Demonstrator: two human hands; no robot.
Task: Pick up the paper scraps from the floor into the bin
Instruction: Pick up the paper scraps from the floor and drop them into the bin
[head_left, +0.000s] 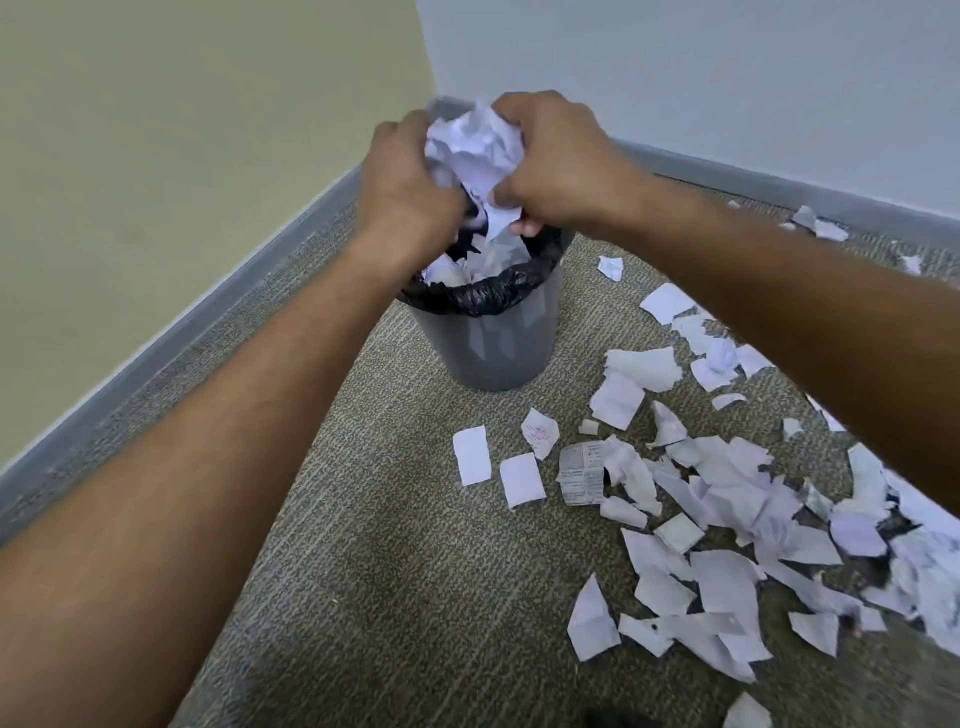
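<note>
The left hand (410, 176) and right hand (556, 161) are clamping their fingers on a paper wad (475, 148) over the bin (493, 343), likely needing release next, while scraps (727, 519) are littering the floor (389, 571).

"Where was the paper?"

"A crumpled bunch of white paper scraps (475, 143) was squeezed between two hands, right above the round grey plastic bin (496, 345). The bin stood upright on the carpet in the corner. It had a black bag (485, 293) inside, folded over its rim, with some white bits already in it."

"And the rest?"

"Lots of torn white paper pieces (727, 499) lay flat on the carpet, near the bin."
</note>
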